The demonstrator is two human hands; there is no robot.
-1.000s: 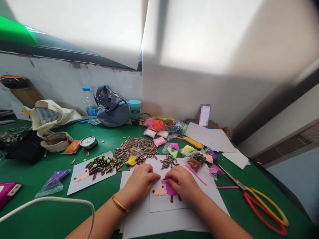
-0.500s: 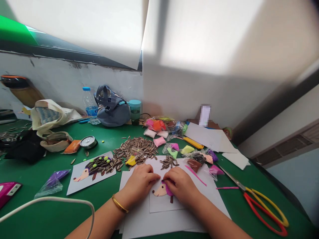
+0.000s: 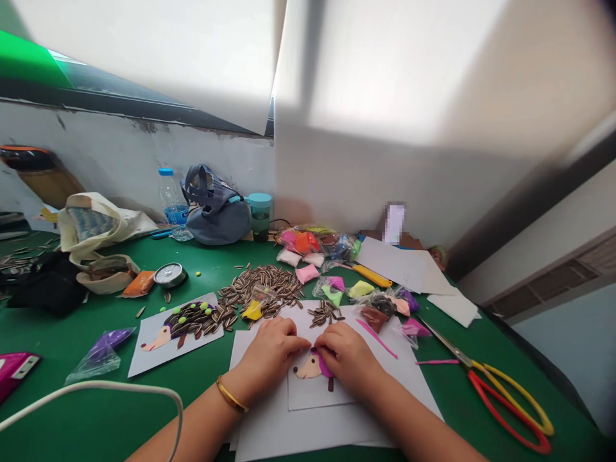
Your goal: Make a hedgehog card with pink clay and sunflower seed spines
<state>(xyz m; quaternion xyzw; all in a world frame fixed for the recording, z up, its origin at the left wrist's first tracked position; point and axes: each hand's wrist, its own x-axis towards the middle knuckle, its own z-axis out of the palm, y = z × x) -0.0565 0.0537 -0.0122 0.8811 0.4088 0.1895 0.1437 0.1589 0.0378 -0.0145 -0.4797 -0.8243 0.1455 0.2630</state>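
A small white card (image 3: 301, 399) carries a clay hedgehog with a peach face (image 3: 307, 369), dark eye and nose, purple body (image 3: 325, 367) and brown leg. Closed at the top of the hedgehog, my right hand (image 3: 351, 359) pinches at its upper edge; what its fingertips hold is hidden. My left hand (image 3: 272, 353) rests on the paper to the left, thumb and forefinger drawn together near the head, contents not visible. Loose sunflower seeds (image 3: 325, 313) lie just beyond both hands on the larger white sheets (image 3: 269, 430). A pink clay strip (image 3: 378, 338) is right of them.
A seed-covered hedgehog card (image 3: 154, 330) lies left, beside a seed pile (image 3: 269, 282). Bagged clay (image 3: 375, 314), a yellow cutter (image 3: 371, 275) and open scissors (image 3: 486, 375) are on the right. A white cable (image 3: 115, 385) crosses the front left. A bag (image 3: 216, 215) stands behind.
Both hands stay almost in place at the hedgehog card. The left thumb and forefinger have edged slightly right, closer to the right fingertips.
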